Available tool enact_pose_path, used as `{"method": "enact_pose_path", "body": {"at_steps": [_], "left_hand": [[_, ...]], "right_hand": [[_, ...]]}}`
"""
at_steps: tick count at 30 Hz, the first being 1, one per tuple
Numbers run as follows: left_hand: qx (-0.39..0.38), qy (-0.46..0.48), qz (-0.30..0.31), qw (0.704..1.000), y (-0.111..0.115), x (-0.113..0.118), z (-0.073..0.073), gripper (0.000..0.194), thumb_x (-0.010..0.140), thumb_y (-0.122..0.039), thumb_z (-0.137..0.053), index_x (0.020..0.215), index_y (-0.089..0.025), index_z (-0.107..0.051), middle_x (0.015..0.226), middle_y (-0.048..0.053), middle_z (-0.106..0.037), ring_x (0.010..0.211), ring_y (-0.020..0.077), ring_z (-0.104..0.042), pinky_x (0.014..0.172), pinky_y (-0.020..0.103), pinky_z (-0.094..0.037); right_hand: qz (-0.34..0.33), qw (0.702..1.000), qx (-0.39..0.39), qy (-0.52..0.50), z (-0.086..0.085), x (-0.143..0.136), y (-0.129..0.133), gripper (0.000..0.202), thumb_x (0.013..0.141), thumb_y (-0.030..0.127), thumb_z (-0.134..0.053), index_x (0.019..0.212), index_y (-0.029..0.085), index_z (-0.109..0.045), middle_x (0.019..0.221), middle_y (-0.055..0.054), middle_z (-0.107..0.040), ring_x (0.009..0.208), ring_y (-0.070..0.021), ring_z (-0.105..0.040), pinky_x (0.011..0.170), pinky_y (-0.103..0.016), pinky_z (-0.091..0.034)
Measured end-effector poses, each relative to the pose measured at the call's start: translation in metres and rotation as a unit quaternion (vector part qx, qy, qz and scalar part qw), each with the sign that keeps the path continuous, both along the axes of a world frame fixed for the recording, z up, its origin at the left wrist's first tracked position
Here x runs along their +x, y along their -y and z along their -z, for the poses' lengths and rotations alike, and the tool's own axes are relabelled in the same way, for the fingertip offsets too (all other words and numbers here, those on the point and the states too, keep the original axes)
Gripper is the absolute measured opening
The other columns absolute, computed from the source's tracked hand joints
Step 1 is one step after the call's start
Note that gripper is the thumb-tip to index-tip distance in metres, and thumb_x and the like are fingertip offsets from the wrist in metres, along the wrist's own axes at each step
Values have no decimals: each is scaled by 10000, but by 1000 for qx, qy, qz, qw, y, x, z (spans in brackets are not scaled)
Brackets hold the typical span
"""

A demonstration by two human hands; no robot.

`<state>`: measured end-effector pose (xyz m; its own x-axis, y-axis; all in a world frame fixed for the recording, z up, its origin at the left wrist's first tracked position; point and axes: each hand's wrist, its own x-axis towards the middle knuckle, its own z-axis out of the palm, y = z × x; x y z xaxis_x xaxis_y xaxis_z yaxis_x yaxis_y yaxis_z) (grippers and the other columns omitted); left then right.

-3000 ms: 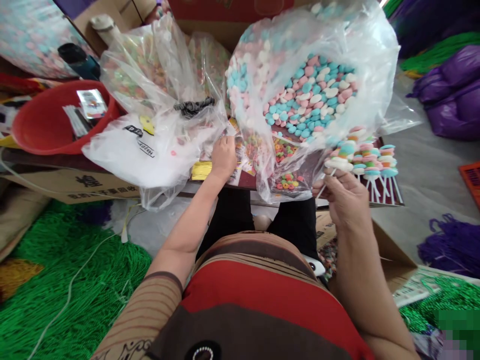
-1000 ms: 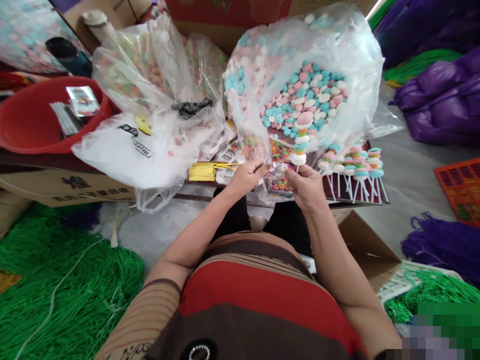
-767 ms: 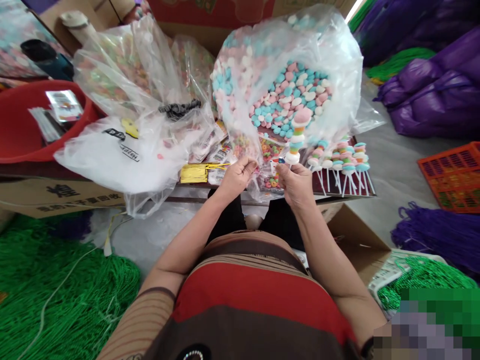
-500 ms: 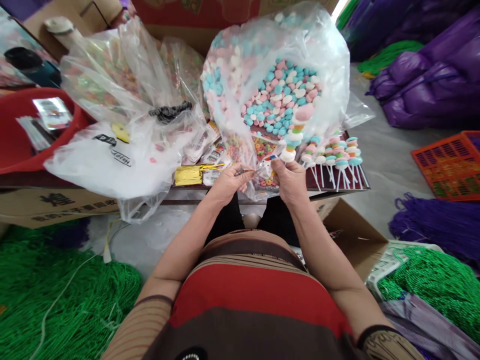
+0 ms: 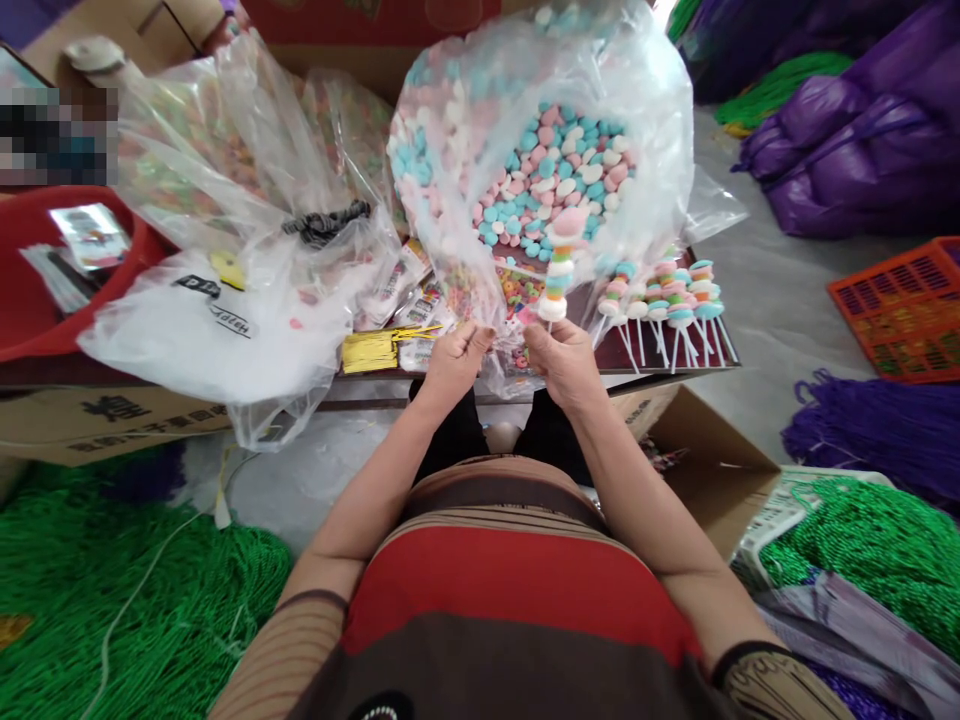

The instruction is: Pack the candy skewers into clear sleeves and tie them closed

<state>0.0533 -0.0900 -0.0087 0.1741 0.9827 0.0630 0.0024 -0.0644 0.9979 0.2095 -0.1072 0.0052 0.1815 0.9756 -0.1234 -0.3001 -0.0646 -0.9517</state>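
My right hand (image 5: 566, 362) is closed round the stick of a candy skewer (image 5: 558, 270), which stands nearly upright, stacked with white, blue, green, orange and pink pieces. Across a small gap, my left hand (image 5: 457, 360) pinches thumb and fingers together; what lies between them is too small to make out. Behind both hands a clear bag of ring candies (image 5: 517, 290) rests at the table edge. Further back sits a large open bag of pink, blue and white candies (image 5: 555, 180). Several more candy skewers (image 5: 679, 300) lie to the right, sticks toward me.
Yellow twist ties (image 5: 371, 350) and printed packets (image 5: 420, 345) lie left of my hands, beside a white plastic bag (image 5: 217, 340). A red basin (image 5: 150, 235) stands far left. Below right are an open cardboard box (image 5: 705, 465) and an orange crate (image 5: 900, 320).
My right hand has shifted left with the candy skewer, which now stands straighter. My left hand has barely moved and stays pinched.
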Motion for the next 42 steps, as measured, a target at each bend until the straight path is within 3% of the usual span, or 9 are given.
{"method": "enact_pose_path", "body": {"at_steps": [5, 11, 16, 19, 23, 30, 32, 37, 42], "left_hand": [[-28, 25, 14, 999, 0, 0, 3, 517, 770, -719, -724, 848, -212, -656, 508, -84, -474, 451, 82, -440, 499, 248, -342], [-57, 119, -4, 991, 1, 6, 7, 574, 742, -749, -726, 682, -217, -516, 438, -115, -334, 398, 61, -344, 496, 239, -355], [3, 3, 59, 998, -1, -6, 1, 534, 804, -741, -668, 788, -207, -661, 517, -68, -474, 490, 90, -425, 538, 257, -359], [44, -66, 46, 996, -3, -10, -4, 550, 803, -747, -662, 850, -202, -717, 578, -43, -539, 545, 103, -453, 563, 267, -352], [30, -74, 6, 997, -3, -8, -2, 549, 820, -746, -640, 744, -203, -638, 528, -53, -482, 531, 103, -427, 565, 268, -336], [-21, 12, -18, 1000, -2, 0, 9, 526, 841, -720, -642, 688, -223, -560, 481, -73, -388, 473, 99, -383, 526, 256, -332], [-24, 22, -19, 999, -3, -1, 6, 533, 836, -727, -641, 681, -225, -555, 484, -74, -377, 469, 97, -370, 521, 258, -325], [35, -39, 20, 998, -2, -9, -5, 564, 834, -735, -637, 657, -207, -549, 531, -52, -450, 540, 97, -394, 544, 261, -297], [0, 1, 22, 1000, 1, -3, 7, 585, 841, -745, -619, 642, -207, -504, 499, -64, -418, 481, 81, -375, 517, 257, -301]], "right_hand": [[13, 999, 0, -29, -1, 0, 0, 546, 493, 520, -952, 645, 207, -530, 499, 117, -395, 428, -16, -236, 411, -220, -193], [-6, 998, -21, -53, -2, -5, 3, 622, 506, 629, -927, 633, 215, -481, 509, 111, -374, 421, -14, -229, 400, -217, -149], [-42, 995, -40, -76, -7, 2, 0, 602, 462, 584, -960, 674, 205, -542, 515, 126, -372, 401, 1, -199, 394, -206, -132], [-38, 996, -40, -67, -8, 5, -1, 574, 482, 507, -969, 643, 210, -505, 514, 123, -382, 405, 0, -202, 390, -205, -151], [-4, 999, -21, -41, -4, 1, 1, 614, 490, 556, -955, 604, 218, -456, 507, 119, -367, 420, -12, -235, 396, -212, -204], [83, 996, -8, -4, 4, -6, 3, 680, 474, 757, -866, 599, 227, -458, 518, 101, -331, 449, -38, -268, 412, -240, -244], [70, 997, -9, -12, 3, -4, 3, 671, 476, 748, -873, 618, 223, -481, 530, 99, -353, 452, -37, -275, 416, -239, -236], [-43, 998, -23, -43, -4, 0, 5, 609, 452, 571, -970, 651, 206, -524, 524, 114, -368, 441, -16, -239, 417, -217, -170], [27, 999, -19, -38, -2, -8, 4, 618, 556, 633, -895, 630, 232, -431, 537, 113, -307, 450, -27, -189, 399, -220, -162]]}}
